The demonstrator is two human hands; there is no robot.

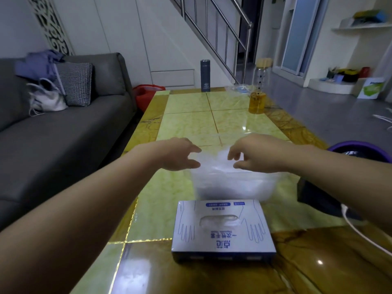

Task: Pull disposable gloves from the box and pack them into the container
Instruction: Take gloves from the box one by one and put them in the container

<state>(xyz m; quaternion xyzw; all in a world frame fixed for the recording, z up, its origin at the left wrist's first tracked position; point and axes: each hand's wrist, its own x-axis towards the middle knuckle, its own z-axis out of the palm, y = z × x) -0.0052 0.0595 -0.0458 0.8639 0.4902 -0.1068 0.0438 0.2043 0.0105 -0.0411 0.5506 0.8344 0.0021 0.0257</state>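
Observation:
A flat blue-and-white glove box (222, 230) lies near the front of the table, clear gloves showing through its oval slot (219, 221). Just behind it stands a clear plastic container (233, 183) with filmy disposable gloves (214, 160) heaped inside. My left hand (178, 153) hovers over the container's left rim, fingers stretched toward the gloves. My right hand (254, 152) is over the right side, fingers and thumb loosely curved above the heap. The blur hides whether either hand touches or pinches the film.
The glossy green-and-amber table (191, 124) carries a dark flask (205, 75), a jar of amber liquid (257, 102) and a clear bottle (263, 75) at its far end. A grey sofa (63, 128) is left. A purple bin (360, 151) and white cable (360, 232) are right.

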